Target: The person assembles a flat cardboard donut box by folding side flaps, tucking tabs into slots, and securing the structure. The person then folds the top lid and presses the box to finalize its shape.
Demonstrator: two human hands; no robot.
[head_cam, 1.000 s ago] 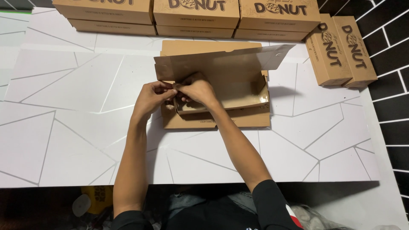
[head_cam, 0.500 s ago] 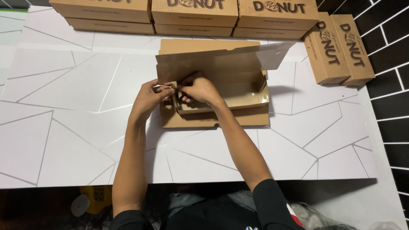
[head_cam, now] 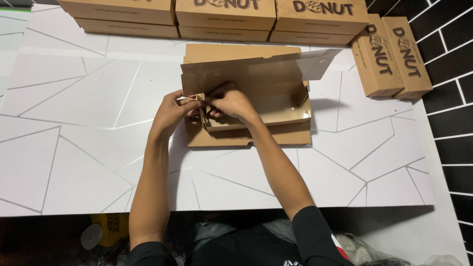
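Note:
A brown cardboard box lies half folded on a flat stack of unfolded box blanks in the middle of the white table. Its long lid flap stands up at the back. My left hand pinches the small side flap at the box's left end. My right hand grips the same left corner from inside the box, fingers pressed on the folded tab. Both hands touch each other at that corner.
Finished brown printed boxes are stacked along the table's far edge. Two more stand on their sides at the right. A black brick wall borders the right side. Bags and a yellow item lie under the table's front edge.
The hands have stayed at the box's left corner, shifting only slightly as they work the side flap. The box and stacks have not moved.

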